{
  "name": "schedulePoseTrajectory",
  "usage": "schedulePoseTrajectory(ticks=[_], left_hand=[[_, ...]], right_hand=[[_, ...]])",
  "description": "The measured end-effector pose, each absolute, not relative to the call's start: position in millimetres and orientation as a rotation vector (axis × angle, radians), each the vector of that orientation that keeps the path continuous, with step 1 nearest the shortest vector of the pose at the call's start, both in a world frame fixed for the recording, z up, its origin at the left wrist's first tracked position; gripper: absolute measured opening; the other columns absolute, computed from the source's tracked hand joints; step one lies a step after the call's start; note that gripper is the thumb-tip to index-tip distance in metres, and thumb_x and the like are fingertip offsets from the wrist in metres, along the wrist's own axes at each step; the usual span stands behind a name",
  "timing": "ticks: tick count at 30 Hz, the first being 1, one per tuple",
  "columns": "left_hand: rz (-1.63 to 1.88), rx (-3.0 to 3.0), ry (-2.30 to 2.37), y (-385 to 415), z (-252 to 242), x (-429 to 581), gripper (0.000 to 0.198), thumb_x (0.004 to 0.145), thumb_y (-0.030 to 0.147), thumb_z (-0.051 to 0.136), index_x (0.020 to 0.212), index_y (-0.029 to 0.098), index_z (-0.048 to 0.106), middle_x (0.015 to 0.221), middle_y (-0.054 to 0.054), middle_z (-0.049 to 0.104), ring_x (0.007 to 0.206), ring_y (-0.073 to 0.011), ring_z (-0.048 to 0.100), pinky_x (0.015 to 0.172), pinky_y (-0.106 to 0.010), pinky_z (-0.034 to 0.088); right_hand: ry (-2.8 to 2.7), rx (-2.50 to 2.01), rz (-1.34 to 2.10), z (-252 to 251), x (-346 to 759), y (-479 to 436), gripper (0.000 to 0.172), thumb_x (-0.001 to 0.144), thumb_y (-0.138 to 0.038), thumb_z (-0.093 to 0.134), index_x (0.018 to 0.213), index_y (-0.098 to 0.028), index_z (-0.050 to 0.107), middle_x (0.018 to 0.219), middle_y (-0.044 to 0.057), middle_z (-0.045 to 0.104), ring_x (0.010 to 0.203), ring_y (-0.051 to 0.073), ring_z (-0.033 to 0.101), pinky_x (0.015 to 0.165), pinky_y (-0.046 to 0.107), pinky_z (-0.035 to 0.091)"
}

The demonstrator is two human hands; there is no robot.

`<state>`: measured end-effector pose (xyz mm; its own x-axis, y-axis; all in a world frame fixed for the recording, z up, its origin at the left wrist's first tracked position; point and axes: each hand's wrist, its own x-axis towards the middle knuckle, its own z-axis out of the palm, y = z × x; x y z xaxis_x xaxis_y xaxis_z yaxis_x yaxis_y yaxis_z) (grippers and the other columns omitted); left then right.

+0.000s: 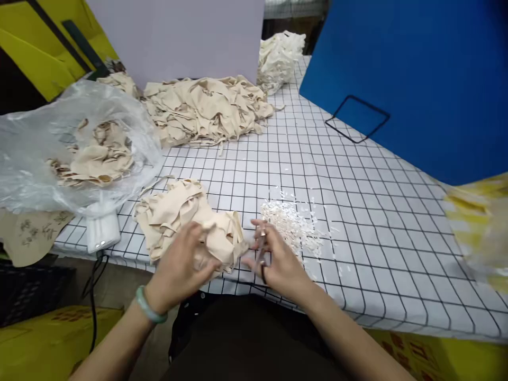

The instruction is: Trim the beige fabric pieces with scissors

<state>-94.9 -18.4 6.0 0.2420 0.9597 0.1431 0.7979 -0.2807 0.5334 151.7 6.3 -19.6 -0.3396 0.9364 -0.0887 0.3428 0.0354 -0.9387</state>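
A crumpled heap of beige fabric pieces (pixel 174 203) lies near the table's front edge. My left hand (pixel 180 267), a green bangle on its wrist, is at the right side of this heap, thumb and fingers around a beige fabric piece (pixel 224 238); motion blurs the fingertips. To its right, my right hand (pixel 283 264) is curled around what looks like a small pair of scissors (pixel 262 248), partly hidden by the fingers and blurred. Many tiny white snippets (pixel 296 225) are scattered on the table just beyond my right hand.
A larger beige fabric pile (pixel 206 108) lies behind, on the grid-patterned tablecloth (pixel 297 143). At left are a clear plastic bag (pixel 24 148) with fabric and a white power strip (pixel 102 230). A blue board (pixel 416 79) stands at right, a white bundle (pixel 280 58) at the back.
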Motion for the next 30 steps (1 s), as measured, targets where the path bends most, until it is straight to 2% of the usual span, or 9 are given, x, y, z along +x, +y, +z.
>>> schedulePoseTrajectory(ticks=[2, 5, 11, 14, 17, 19, 22, 24, 30], left_hand=[[0.486, 2.162, 1.468, -28.9, -6.4, -87.6, 0.049, 0.087, 0.019, 0.061, 0.133, 0.023, 0.048, 0.124, -0.012, 0.057, 0.105, -0.0269, 0.061, 0.086, -0.041, 0.055], [0.533, 2.064, 1.328, -24.8, -5.6, -78.6, 0.033, 0.087, 0.005, 0.049, 0.112, 0.023, 0.059, 0.104, -0.007, 0.062, 0.093, -0.0216, 0.063, 0.080, -0.033, 0.055], [0.850, 1.969, 1.218, 87.7, 70.2, -76.1, 0.017, 0.089, 0.007, 0.053, 0.078, 0.017, 0.062, 0.080, -0.002, 0.060, 0.071, -0.0149, 0.056, 0.063, -0.028, 0.052], [1.137, 1.891, 1.368, 176.9, 121.1, -73.4, 0.014, 0.084, 0.003, 0.062, 0.088, 0.016, 0.067, 0.087, -0.005, 0.060, 0.075, -0.0162, 0.057, 0.067, -0.033, 0.056], [1.283, 1.825, 1.506, 230.5, 137.8, -81.5, 0.039, 0.080, -0.002, 0.063, 0.114, 0.018, 0.065, 0.115, -0.010, 0.053, 0.098, -0.0219, 0.056, 0.087, -0.041, 0.054], [1.363, 1.818, 1.604, 227.6, 121.8, -92.9, 0.053, 0.077, -0.008, 0.059, 0.123, 0.020, 0.062, 0.116, -0.009, 0.049, 0.099, -0.0206, 0.054, 0.096, -0.041, 0.050], [1.344, 1.785, 1.627, 173.5, 77.7, -107.9, 0.056, 0.079, -0.005, 0.054, 0.128, 0.021, 0.059, 0.104, -0.006, 0.050, 0.078, -0.0143, 0.052, 0.078, -0.033, 0.053], [1.259, 1.658, 1.562, 125.1, 49.4, -114.2, 0.048, 0.085, 0.004, 0.054, 0.130, 0.021, 0.058, 0.101, -0.005, 0.051, 0.070, -0.0125, 0.051, 0.062, -0.028, 0.051], [1.352, 1.814, 1.842, 28.8, 8.0, -152.6, 0.014, 0.094, 0.022, 0.058, 0.105, 0.017, 0.066, 0.094, -0.004, 0.058, 0.080, -0.0154, 0.057, 0.069, -0.028, 0.051]], right_hand=[[-1.851, -1.238, 1.333, -23.5, 127.3, 7.8, 0.032, 0.073, -0.015, 0.066, 0.100, -0.023, 0.052, 0.106, 0.007, 0.060, 0.076, 0.018, 0.058, 0.066, 0.034, 0.052], [-1.871, -1.238, 1.332, -22.7, 110.2, 9.4, 0.021, 0.068, -0.008, 0.058, 0.079, -0.023, 0.047, 0.077, -0.001, 0.055, 0.067, 0.017, 0.053, 0.060, 0.030, 0.045], [-1.573, -1.093, 1.424, 34.7, 112.3, 93.9, 0.016, 0.076, -0.021, 0.065, 0.085, -0.022, 0.052, 0.081, 0.000, 0.058, 0.070, 0.017, 0.055, 0.060, 0.028, 0.047], [-1.589, -1.159, 1.038, 91.7, 104.8, 179.5, 0.019, 0.072, -0.021, 0.068, 0.084, -0.022, 0.053, 0.077, 0.000, 0.058, 0.066, 0.016, 0.051, 0.056, 0.028, 0.043], [-1.487, -1.294, 0.750, 117.5, 103.4, 246.4, 0.026, 0.071, -0.020, 0.069, 0.091, -0.022, 0.052, 0.085, 0.003, 0.059, 0.069, 0.016, 0.053, 0.059, 0.030, 0.042], [-1.453, -1.321, 0.673, 103.0, 108.8, 260.1, 0.029, 0.071, -0.023, 0.071, 0.092, -0.022, 0.051, 0.090, 0.004, 0.058, 0.073, 0.017, 0.054, 0.062, 0.030, 0.042], [-1.523, -1.326, 0.830, 52.0, 115.7, 232.2, 0.028, 0.071, -0.029, 0.072, 0.088, -0.023, 0.051, 0.081, -0.001, 0.057, 0.067, 0.014, 0.051, 0.060, 0.028, 0.039], [-1.588, -1.334, 1.084, 17.7, 112.3, 197.0, 0.025, 0.071, -0.032, 0.072, 0.083, -0.023, 0.052, 0.071, -0.003, 0.054, 0.059, 0.013, 0.047, 0.055, 0.027, 0.037], [-1.664, -1.220, 1.545, -26.2, 74.0, 118.4, 0.024, 0.071, -0.037, 0.070, 0.081, -0.021, 0.056, 0.078, 0.000, 0.064, 0.055, 0.010, 0.046, 0.051, 0.025, 0.038]])
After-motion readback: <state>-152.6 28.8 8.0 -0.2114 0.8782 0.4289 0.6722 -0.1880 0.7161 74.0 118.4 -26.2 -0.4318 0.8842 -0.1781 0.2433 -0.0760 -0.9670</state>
